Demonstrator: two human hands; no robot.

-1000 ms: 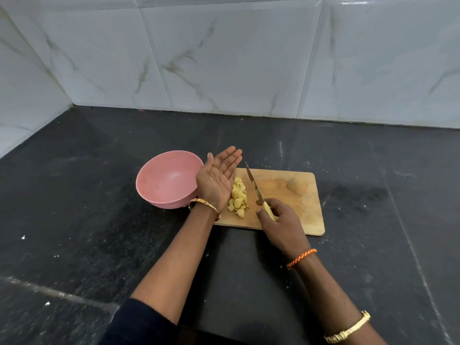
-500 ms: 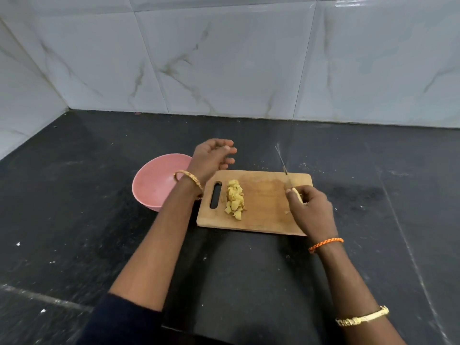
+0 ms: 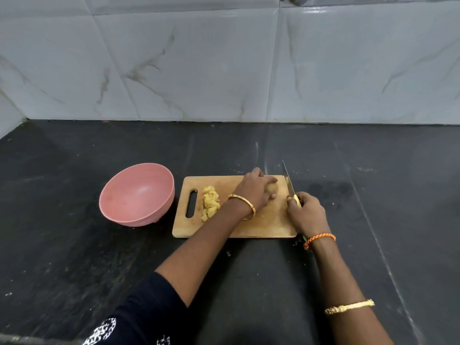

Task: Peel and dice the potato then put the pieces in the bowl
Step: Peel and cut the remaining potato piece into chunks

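At the board's far right corner, peeled potato piece (image 3: 271,189) under left hand (image 3: 254,192), fingers curled over it. Probably firm, wet, slippery: hold from above. Right hand (image 3: 307,215) grips knife (image 3: 288,181) alongside. Diced pile (image 3: 211,202) on cutting board (image 3: 249,227); bowl (image 3: 137,194) holds nothing.
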